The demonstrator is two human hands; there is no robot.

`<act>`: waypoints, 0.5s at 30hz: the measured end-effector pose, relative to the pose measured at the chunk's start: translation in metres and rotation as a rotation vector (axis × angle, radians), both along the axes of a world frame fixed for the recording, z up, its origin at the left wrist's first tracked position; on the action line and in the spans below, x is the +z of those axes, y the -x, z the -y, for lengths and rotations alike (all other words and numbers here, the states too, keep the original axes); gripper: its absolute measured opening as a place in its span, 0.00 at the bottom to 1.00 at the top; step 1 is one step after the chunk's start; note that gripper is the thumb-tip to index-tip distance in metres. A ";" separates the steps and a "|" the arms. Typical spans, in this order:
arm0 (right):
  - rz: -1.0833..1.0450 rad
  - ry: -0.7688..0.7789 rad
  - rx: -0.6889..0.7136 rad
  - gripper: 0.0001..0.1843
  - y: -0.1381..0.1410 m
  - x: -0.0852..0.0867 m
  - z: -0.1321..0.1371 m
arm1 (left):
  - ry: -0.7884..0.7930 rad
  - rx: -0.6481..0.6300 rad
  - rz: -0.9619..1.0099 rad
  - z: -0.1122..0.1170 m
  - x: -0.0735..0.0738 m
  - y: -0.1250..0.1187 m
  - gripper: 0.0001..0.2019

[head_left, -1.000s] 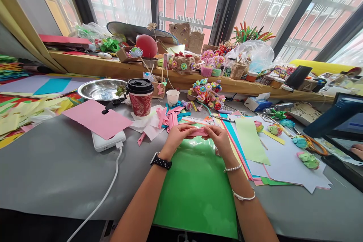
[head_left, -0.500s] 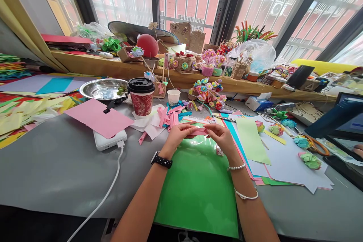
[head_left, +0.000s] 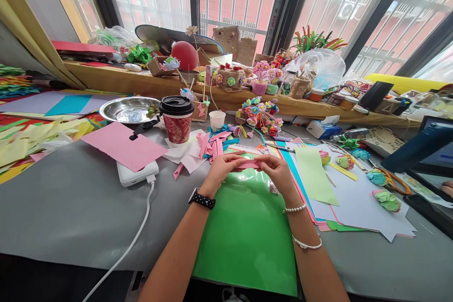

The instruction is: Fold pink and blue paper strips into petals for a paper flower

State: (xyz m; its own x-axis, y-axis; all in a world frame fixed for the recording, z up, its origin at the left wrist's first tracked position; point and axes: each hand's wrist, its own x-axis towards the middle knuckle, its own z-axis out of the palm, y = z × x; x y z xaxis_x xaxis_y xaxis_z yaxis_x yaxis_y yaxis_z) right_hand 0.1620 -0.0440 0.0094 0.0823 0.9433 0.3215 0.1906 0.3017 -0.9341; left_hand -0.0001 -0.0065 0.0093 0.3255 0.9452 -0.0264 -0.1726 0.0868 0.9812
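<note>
My left hand (head_left: 221, 168) and my right hand (head_left: 276, 170) meet over the far end of a glossy green sheet (head_left: 246, 233). Both pinch a small folded pink paper strip (head_left: 249, 163) between their fingertips, left hand on its left end, right hand on its right end. A black watch sits on my left wrist; bead and metal bracelets sit on my right wrist. More folded pink strips (head_left: 209, 145) lie just beyond my left hand.
A red paper cup with black lid (head_left: 176, 120), a steel bowl (head_left: 127, 110), a pink sheet (head_left: 123, 145) and a white power bank with cable (head_left: 136, 175) lie to the left. Stacked coloured papers (head_left: 329, 188), paper flowers and scissors (head_left: 391, 180) lie right. Another person's fingers (head_left: 446, 189) show at the right edge.
My hands stay together on the pink strip, with the fingers shifting slightly along it. The view has drifted a little; nothing else has moved.
</note>
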 end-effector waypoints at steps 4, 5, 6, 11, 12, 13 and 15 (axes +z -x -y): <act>-0.008 0.009 0.001 0.07 0.000 -0.002 -0.002 | -0.019 0.005 -0.001 -0.001 -0.001 -0.001 0.14; -0.020 0.014 0.009 0.07 0.000 -0.002 -0.002 | -0.025 0.008 -0.002 -0.001 -0.001 -0.001 0.14; -0.036 0.022 0.022 0.08 0.000 -0.002 -0.002 | -0.033 0.013 -0.008 -0.001 -0.002 -0.002 0.14; -0.062 0.067 0.091 0.12 0.003 0.000 -0.001 | -0.115 0.046 -0.079 0.000 -0.003 -0.005 0.12; -0.038 0.080 0.084 0.12 0.004 0.000 -0.001 | -0.132 0.041 -0.084 0.000 -0.004 -0.006 0.12; -0.011 0.091 0.070 0.12 0.005 0.000 -0.001 | -0.145 0.034 -0.086 0.001 -0.004 -0.006 0.11; 0.029 0.103 0.038 0.12 0.008 -0.001 -0.001 | -0.164 0.020 -0.089 0.001 -0.004 -0.006 0.11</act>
State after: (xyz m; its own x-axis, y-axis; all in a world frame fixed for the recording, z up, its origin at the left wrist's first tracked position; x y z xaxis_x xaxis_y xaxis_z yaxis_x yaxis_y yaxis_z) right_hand 0.1544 -0.0428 0.0088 0.0381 0.9738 0.2243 0.2088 0.2118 -0.9547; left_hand 0.0060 -0.0074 0.0057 0.3097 0.9455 0.1010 -0.0849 -0.0783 0.9933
